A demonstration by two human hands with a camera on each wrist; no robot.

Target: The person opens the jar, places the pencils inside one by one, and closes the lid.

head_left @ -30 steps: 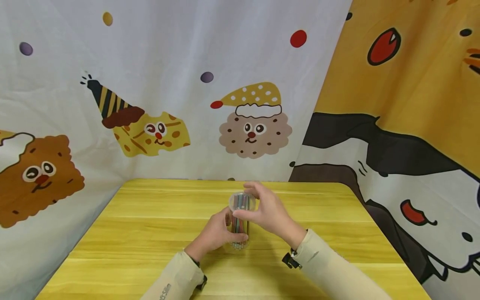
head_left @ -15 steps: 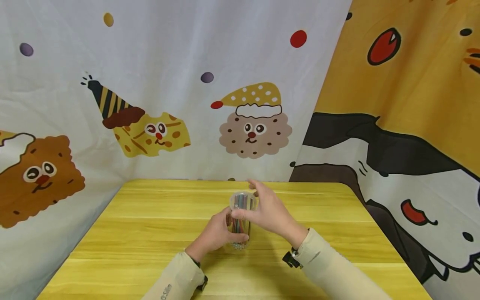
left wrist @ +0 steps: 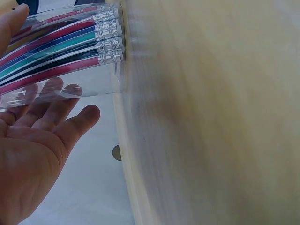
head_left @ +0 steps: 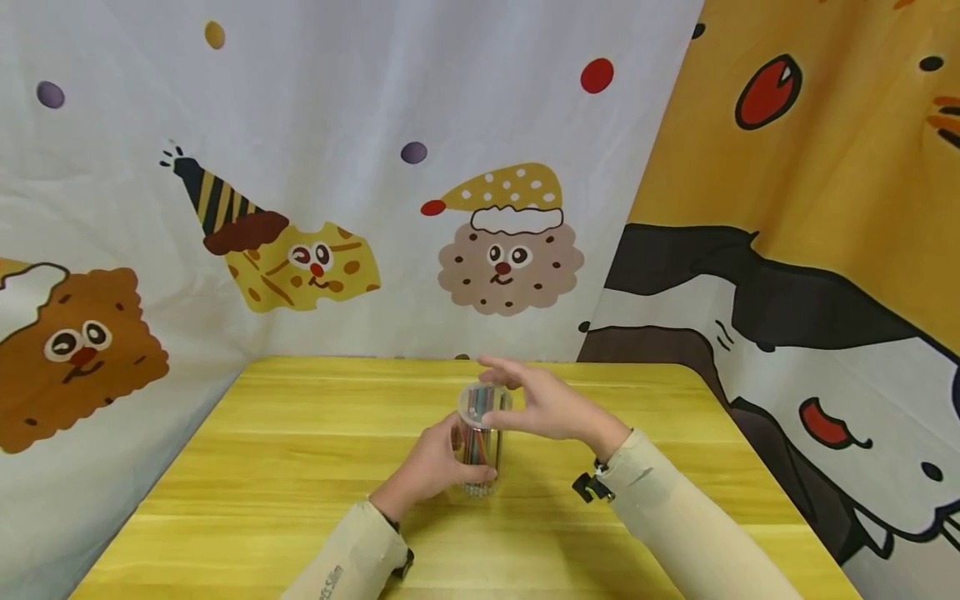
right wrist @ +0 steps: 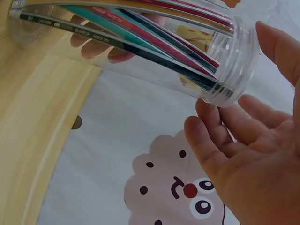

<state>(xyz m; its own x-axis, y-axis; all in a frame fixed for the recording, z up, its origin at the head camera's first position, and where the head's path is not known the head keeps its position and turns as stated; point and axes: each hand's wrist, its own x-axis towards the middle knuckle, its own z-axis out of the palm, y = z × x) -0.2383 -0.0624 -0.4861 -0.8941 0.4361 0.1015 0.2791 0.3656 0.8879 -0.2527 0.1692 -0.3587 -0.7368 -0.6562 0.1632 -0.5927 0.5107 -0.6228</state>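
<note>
A clear plastic jar (head_left: 481, 457) with a round transparent lid (right wrist: 241, 65) stands upright on the table. Inside it lean several striped pencils (left wrist: 56, 47) in red, green, blue and black, their metal-ringed ends at the bottom. My left hand (head_left: 431, 465) holds the jar low on its body, thumb in front and fingers behind. Around the lid curve the thumb and fingers of my right hand (head_left: 551, 404), the thumb at the near side and the fingers at the far side. In the right wrist view, fingertips (right wrist: 206, 105) sit right at the lid's edge.
The yellow wood-grain table (head_left: 300, 475) ends a short way beyond the jar. A white curtain (head_left: 322, 100) with cartoon biscuits hangs behind it, and an orange and black printed one (head_left: 817, 192) hangs to the right.
My right hand has turned about the lid: its thumb has shifted right, its fingers left, and its wrist out to the right. My left hand and the jar have stayed put.
</note>
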